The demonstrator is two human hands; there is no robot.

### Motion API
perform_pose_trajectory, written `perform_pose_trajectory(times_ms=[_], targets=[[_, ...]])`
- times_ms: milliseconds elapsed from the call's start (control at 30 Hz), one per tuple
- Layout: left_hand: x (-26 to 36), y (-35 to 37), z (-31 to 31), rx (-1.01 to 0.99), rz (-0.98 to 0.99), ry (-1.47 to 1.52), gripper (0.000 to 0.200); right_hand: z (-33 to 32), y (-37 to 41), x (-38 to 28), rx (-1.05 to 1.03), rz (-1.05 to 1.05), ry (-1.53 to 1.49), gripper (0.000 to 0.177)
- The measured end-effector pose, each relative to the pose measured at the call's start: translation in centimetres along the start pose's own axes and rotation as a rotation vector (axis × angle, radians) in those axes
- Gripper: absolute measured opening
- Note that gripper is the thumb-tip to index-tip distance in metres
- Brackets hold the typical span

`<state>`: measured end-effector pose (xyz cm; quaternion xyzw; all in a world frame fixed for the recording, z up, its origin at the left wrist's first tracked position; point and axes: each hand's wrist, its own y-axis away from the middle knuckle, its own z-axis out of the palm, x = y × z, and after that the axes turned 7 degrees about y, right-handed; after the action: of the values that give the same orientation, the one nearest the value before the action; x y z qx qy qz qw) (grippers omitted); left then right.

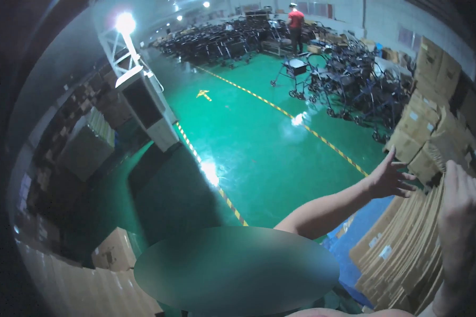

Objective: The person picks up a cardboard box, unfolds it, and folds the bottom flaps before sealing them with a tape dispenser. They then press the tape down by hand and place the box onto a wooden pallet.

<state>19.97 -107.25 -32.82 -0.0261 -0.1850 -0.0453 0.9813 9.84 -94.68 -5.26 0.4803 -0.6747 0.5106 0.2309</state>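
My left hand [391, 177] reaches out to the right with its fingers spread and nothing in them. It is beside a pile of bundled brown cardboard [419, 129], overlapping its lower edge in this view. Farther right, my right hand [461, 198] is raised with its fingers curled together; I cannot tell what is between them. Below both hands stands a thick row of flattened cardboard boxes [399, 251], their edges packed close together. White labels show on the nearest of these flat boxes. The right forearm covers part of the row.
Yellow-and-black floor tape [280, 110] runs along the green floor [248, 153]. Black wheeled walker frames [354, 79] crowd the right side. A person in a red top [296, 24] stands far back. A white post-like cabinet [148, 108] and a carton [113, 251] are at left.
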Motion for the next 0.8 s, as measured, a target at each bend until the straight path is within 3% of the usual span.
perform_pose_trajectory(times_ms=[33,67,100,167,267,300,367,500,567,667,800], targets=[[1.2,0.8,0.2,-0.022,-0.006,0.040,0.115,3.4,2.2,1.7,0.016,-0.032,0.016,0.020],[2.2,1.3,0.3,-0.168,-0.007,0.148,0.115,13.5,14.1,4.9,0.028,-0.057,-0.041,0.020],[3.3,1.5,0.7,-0.322,-0.020,0.255,0.114,17.1,29.0,3.0,0.035,-0.078,-0.087,0.020],[6.6,5.0,2.5,-0.317,0.085,0.294,0.081,6.6,14.0,-2.0,0.062,-0.110,-0.149,0.020],[10.9,9.0,-3.4,-0.382,0.104,0.379,0.065,7.1,11.3,-3.8,0.124,-0.207,-0.293,0.022],[12.6,11.6,-6.1,-0.325,0.125,0.387,0.065,4.5,5.7,-5.9,0.146,-0.238,-0.329,0.023],[13.8,15.1,-11.2,-0.076,0.145,0.435,0.065,-2.7,-3.8,-12.0,0.179,-0.320,-0.482,0.025],[18.0,26.0,-26.1,0.453,0.280,0.425,0.049,-5.6,-11.3,-17.6,0.266,-0.468,-0.716,0.030],[19.9,32.5,-32.4,0.793,0.540,0.485,0.040,-3.7,-12.7,-18.3,0.291,-0.552,-0.894,0.033],[21.7,47.1,-35.9,1.058,0.782,0.544,0.044,0.8,-12.7,-21.8,0.252,-0.602,-1.060,0.032],[24.8,65.1,-37.3,1.375,0.850,0.365,0.029,6.8,-12.3,-28.0,0.189,-0.517,-1.345,0.030]])
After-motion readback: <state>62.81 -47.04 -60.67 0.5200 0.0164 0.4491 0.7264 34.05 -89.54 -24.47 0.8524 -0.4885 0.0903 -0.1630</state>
